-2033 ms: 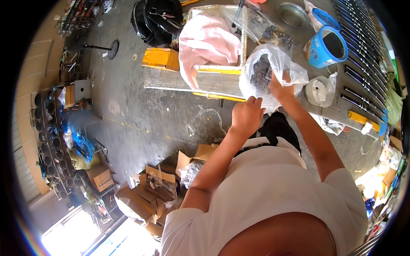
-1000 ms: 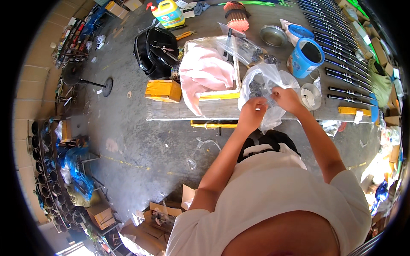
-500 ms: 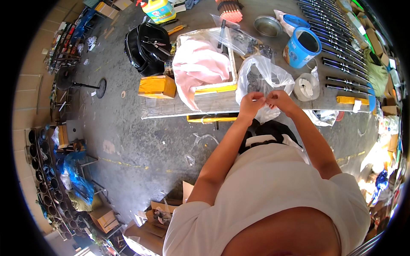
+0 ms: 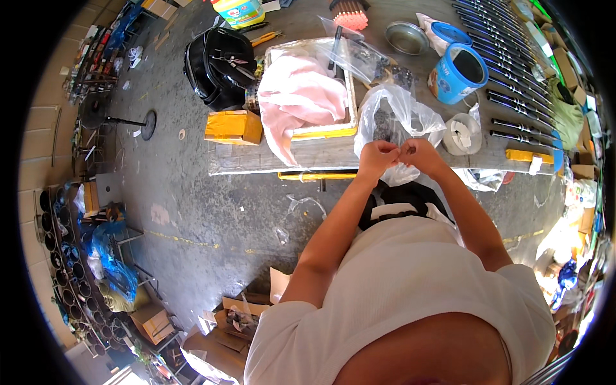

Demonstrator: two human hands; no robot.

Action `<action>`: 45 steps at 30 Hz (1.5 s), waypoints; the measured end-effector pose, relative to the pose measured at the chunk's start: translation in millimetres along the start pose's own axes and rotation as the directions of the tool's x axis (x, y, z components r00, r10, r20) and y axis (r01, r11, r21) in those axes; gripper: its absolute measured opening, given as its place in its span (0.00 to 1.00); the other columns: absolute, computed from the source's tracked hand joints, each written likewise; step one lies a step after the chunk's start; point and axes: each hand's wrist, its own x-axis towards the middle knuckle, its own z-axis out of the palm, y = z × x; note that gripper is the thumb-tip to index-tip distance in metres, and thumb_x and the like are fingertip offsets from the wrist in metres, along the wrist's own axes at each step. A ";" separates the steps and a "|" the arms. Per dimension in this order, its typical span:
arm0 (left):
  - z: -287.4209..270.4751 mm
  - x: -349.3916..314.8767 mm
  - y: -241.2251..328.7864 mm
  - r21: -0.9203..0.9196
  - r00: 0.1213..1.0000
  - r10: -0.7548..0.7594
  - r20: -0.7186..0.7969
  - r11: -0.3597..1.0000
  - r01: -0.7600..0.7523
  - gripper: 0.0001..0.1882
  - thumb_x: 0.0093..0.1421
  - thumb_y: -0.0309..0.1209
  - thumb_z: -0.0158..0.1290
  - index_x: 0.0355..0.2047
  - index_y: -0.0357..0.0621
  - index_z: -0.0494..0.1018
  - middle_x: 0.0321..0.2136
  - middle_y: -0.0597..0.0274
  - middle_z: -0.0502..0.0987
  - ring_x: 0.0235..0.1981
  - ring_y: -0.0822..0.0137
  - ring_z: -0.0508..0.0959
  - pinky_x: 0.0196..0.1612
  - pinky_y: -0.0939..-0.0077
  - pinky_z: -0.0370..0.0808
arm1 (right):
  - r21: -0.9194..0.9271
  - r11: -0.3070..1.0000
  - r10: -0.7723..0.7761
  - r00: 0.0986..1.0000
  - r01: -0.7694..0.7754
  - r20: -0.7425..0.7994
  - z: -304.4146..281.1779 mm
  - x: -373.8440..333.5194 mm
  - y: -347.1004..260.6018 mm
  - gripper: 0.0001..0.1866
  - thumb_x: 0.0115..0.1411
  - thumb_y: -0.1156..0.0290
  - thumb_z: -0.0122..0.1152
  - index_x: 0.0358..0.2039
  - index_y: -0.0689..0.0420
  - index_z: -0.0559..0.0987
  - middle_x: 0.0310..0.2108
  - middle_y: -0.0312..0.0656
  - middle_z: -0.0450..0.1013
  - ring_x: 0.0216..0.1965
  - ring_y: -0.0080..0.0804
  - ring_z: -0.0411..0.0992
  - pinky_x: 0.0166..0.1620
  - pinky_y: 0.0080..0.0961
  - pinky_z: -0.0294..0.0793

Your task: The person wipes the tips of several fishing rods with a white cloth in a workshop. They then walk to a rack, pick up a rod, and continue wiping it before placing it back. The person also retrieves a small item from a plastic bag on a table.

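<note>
My left hand (image 4: 378,157) and my right hand (image 4: 417,154) meet at the table's front edge, fingertips pinched close together. Whatever they hold between them is too small to make out. Right behind them a clear plastic bag (image 4: 398,106) lies open on the table, with dark small contents showing through, and part of it hangs below my hands. To the left is a white-rimmed tray (image 4: 351,102) with a pink cloth (image 4: 301,96) draped over it. A roll of white material in clear wrap (image 4: 459,136) stands to the right of my right hand.
On the wooden table (image 4: 244,165) are a black bag (image 4: 221,67), a yellow-taped box (image 4: 233,128), a blue bucket (image 4: 457,74), a metal bowl (image 4: 407,38) and several black rods (image 4: 513,96) in a row. A pedestal fan (image 4: 122,120) and open cartons (image 4: 224,346) stand on the floor.
The view has shifted slightly. My hands stay together over the bag's front, their fingertips a little closer to each other; otherwise little differs.
</note>
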 end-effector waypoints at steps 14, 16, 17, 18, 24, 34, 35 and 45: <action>0.8 0.9 8.9 0.141 0.999 -0.016 0.031 0.990 0.011 0.07 0.53 0.23 0.56 0.26 0.28 0.77 0.22 0.57 0.78 0.22 0.72 0.78 0.26 0.80 0.79 | 0.133 0.991 0.018 0.999 -0.022 0.027 -2.3 -4.7 -3.8 0.05 0.53 0.72 0.62 0.27 0.59 0.76 0.23 0.37 0.74 0.26 0.22 0.72 0.31 0.20 0.72; -3.4 7.5 -0.6 0.139 0.999 0.002 0.046 0.990 -0.008 0.08 0.52 0.27 0.59 0.26 0.32 0.78 0.22 0.61 0.78 0.22 0.74 0.77 0.27 0.79 0.76 | 0.244 0.969 0.039 0.999 -0.043 0.020 1.3 -7.5 -12.5 0.04 0.50 0.74 0.57 0.25 0.60 0.76 0.22 0.37 0.73 0.26 0.22 0.72 0.31 0.20 0.71; -5.3 9.4 -4.8 0.137 0.999 0.012 0.052 0.990 -0.019 0.08 0.51 0.29 0.60 0.26 0.33 0.78 0.22 0.63 0.78 0.23 0.75 0.76 0.27 0.79 0.74 | 0.290 0.955 0.058 0.998 -0.066 0.038 2.0 -8.9 -13.7 0.03 0.50 0.74 0.57 0.25 0.60 0.76 0.23 0.37 0.73 0.26 0.22 0.72 0.31 0.20 0.71; -6.7 9.9 -9.5 0.164 0.998 0.031 0.054 0.986 -0.039 0.08 0.52 0.28 0.59 0.26 0.33 0.78 0.22 0.62 0.78 0.22 0.74 0.77 0.27 0.79 0.74 | 0.335 0.938 0.075 0.995 -0.090 0.058 3.1 -10.2 -14.3 0.03 0.50 0.74 0.57 0.25 0.59 0.76 0.23 0.36 0.74 0.27 0.22 0.72 0.32 0.20 0.71; -6.6 10.5 -17.1 0.258 0.991 0.115 0.063 0.958 -0.128 0.07 0.52 0.25 0.57 0.24 0.30 0.75 0.20 0.60 0.77 0.22 0.72 0.77 0.27 0.76 0.78 | 0.158 0.987 0.008 1.000 -0.005 -0.017 11.8 -8.5 -15.3 0.04 0.50 0.74 0.56 0.23 0.61 0.75 0.20 0.38 0.73 0.24 0.22 0.72 0.30 0.21 0.72; -10.6 16.6 -29.2 -0.129 1.000 -0.017 0.015 0.991 0.019 0.07 0.57 0.23 0.52 0.33 0.30 0.70 0.28 0.58 0.75 0.28 0.68 0.79 0.26 0.68 0.83 | -0.086 0.995 -0.071 0.978 0.055 -0.195 12.9 -3.6 -14.6 0.07 0.47 0.73 0.59 0.20 0.64 0.74 0.19 0.43 0.74 0.20 0.27 0.72 0.27 0.25 0.70; -7.8 14.9 -27.1 -0.115 0.999 -0.030 0.027 0.993 0.032 0.07 0.57 0.23 0.52 0.33 0.30 0.69 0.29 0.58 0.75 0.29 0.68 0.79 0.25 0.68 0.83 | -0.137 0.986 -0.120 0.970 0.092 -0.213 15.4 -4.5 -16.0 0.07 0.46 0.73 0.60 0.20 0.64 0.74 0.18 0.43 0.73 0.19 0.27 0.71 0.27 0.25 0.70; -12.7 15.2 -18.6 0.380 0.953 0.235 -0.190 0.913 -0.149 0.09 0.53 0.25 0.56 0.33 0.38 0.68 0.20 0.59 0.75 0.24 0.65 0.79 0.23 0.70 0.78 | -0.176 0.984 -0.081 0.922 0.014 -0.379 4.9 0.2 -12.5 0.12 0.46 0.70 0.62 0.17 0.65 0.73 0.14 0.47 0.69 0.17 0.32 0.68 0.26 0.31 0.67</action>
